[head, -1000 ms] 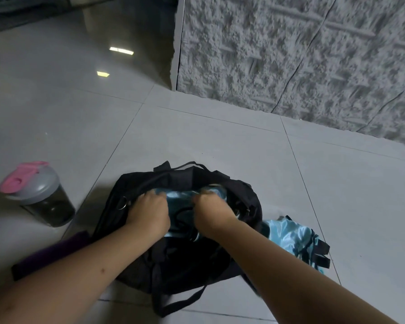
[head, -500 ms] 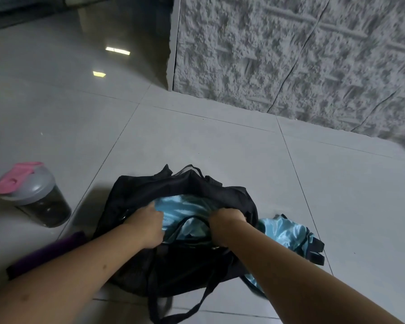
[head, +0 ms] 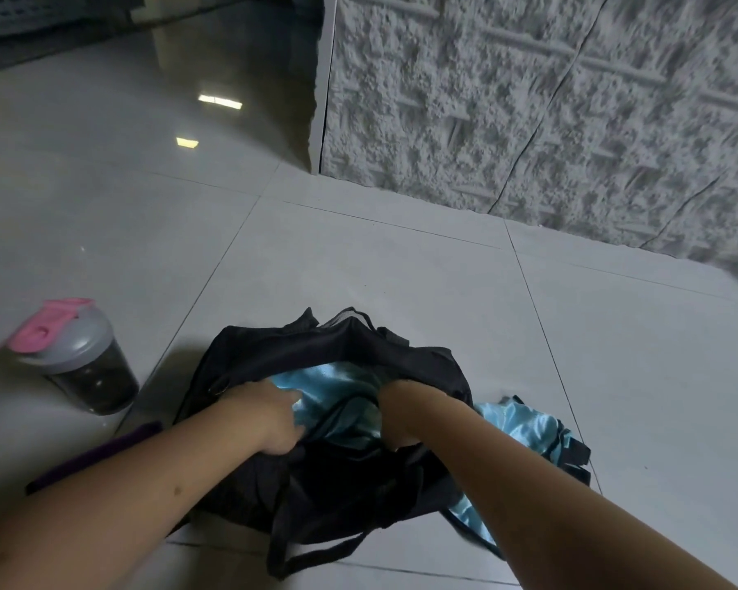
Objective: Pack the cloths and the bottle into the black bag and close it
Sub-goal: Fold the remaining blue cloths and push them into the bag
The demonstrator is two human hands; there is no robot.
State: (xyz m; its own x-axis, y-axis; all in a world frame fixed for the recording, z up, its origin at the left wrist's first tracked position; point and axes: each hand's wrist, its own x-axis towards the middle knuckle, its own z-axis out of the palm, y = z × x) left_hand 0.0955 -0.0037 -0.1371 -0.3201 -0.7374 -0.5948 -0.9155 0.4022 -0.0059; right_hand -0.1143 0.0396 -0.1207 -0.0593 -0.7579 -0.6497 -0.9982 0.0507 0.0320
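The black bag [head: 358,355] lies open on the tiled floor in front of me. A light blue satin cloth [head: 331,387] sits inside its opening. My left hand [head: 265,415] presses on the cloth's left side with curled fingers at the bag's near rim. My right hand [head: 395,419] is bent down into the opening and its fingers are hidden. A second light blue cloth with black straps [head: 520,427] lies on the floor against the bag's right side. The dark shaker bottle [head: 77,364] with a grey and pink lid stands upright to the left. A purple cloth [head: 99,455] lies by my left forearm.
A rough grey textured wall [head: 529,100] rises beyond the bag, with its corner at the upper middle. Glossy floor tiles [head: 380,266] stretch to the left and right. A loose bag strap [head: 316,551] loops toward me on the floor.
The blue cloth has sunk deeper into the bag. Both hands have pulled back toward the near rim, and the right hand has dipped inside.
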